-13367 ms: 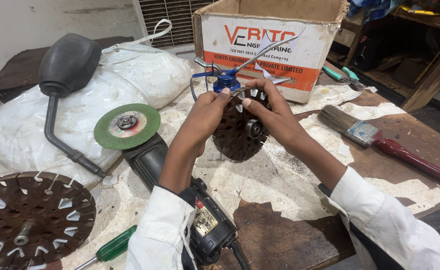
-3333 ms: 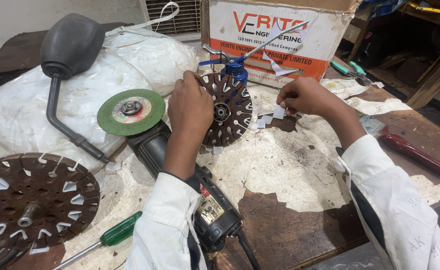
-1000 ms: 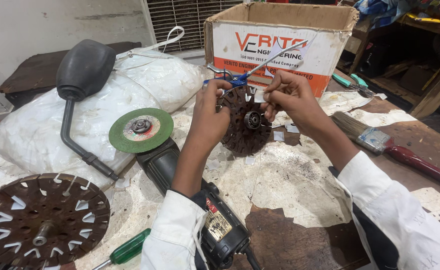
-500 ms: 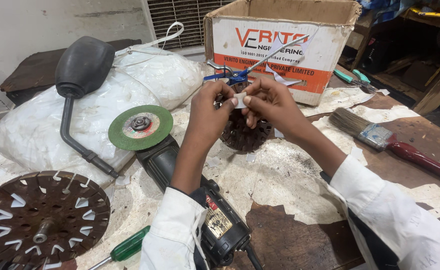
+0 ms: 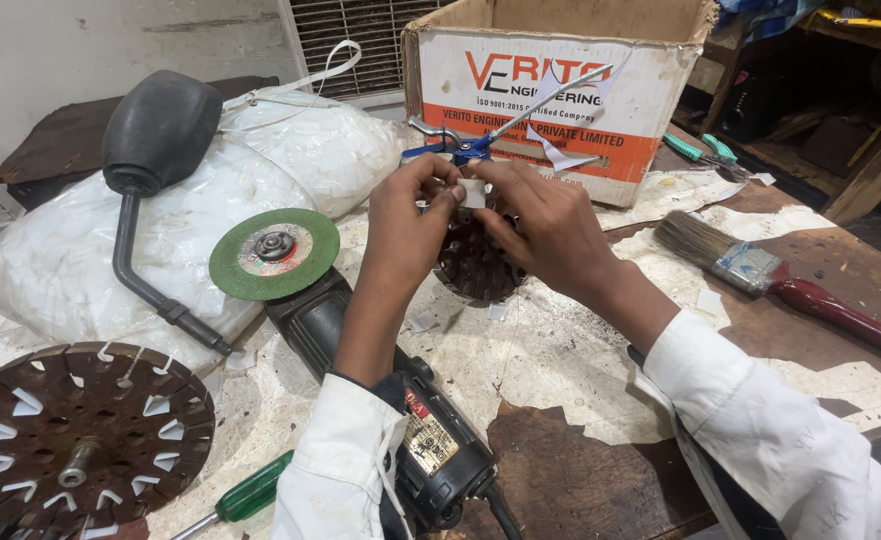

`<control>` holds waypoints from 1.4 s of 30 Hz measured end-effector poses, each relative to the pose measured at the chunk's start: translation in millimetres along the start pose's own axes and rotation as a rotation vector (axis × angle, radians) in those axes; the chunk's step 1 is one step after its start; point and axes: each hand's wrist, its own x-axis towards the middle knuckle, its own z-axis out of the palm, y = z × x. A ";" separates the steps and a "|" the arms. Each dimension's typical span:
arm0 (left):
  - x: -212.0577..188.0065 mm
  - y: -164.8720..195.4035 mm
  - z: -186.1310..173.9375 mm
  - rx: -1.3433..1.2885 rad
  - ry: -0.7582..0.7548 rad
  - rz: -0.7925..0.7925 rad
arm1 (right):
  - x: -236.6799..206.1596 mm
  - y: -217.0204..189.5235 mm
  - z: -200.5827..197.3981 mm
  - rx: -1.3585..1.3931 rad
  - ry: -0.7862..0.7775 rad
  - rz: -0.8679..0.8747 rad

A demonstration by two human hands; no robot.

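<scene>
A person in white sleeves works at a stained, paper-covered wooden bench (image 5: 561,380), seen from above. Both hands meet near the middle of the bench, toward its far edge. The left hand (image 5: 411,225) and the right hand (image 5: 541,225) are curled, their fingertips pinching a small white paper slip (image 5: 475,193) between them. Just under the hands stands a small dark brown slotted metal disc (image 5: 471,268), tilted up on its edge and partly hidden by the right hand; whether either hand grips it cannot be told.

Just behind the hands lie blue-handled scissors (image 5: 466,148) with long silver blades, leaning against a cardboard box (image 5: 561,90) with orange print at the far edge. Under the left forearm lies a black angle grinder (image 5: 381,400) with a green grinding wheel (image 5: 274,252). At the near left corner rests a large dark slotted metal disc with white paper inserts (image 5: 76,445), with a green-handled screwdriver (image 5: 246,495) beside it. White plastic sacks (image 5: 211,200) fill the far left, a black rubber-bulb tool (image 5: 151,140) lying on them. A red-handled paintbrush (image 5: 761,275) lies toward the right edge.
</scene>
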 end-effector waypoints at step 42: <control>-2.5 -1.9 -0.3 0.251 -0.102 -0.024 | 13.3 12.0 -8.8 0.287 -0.142 0.360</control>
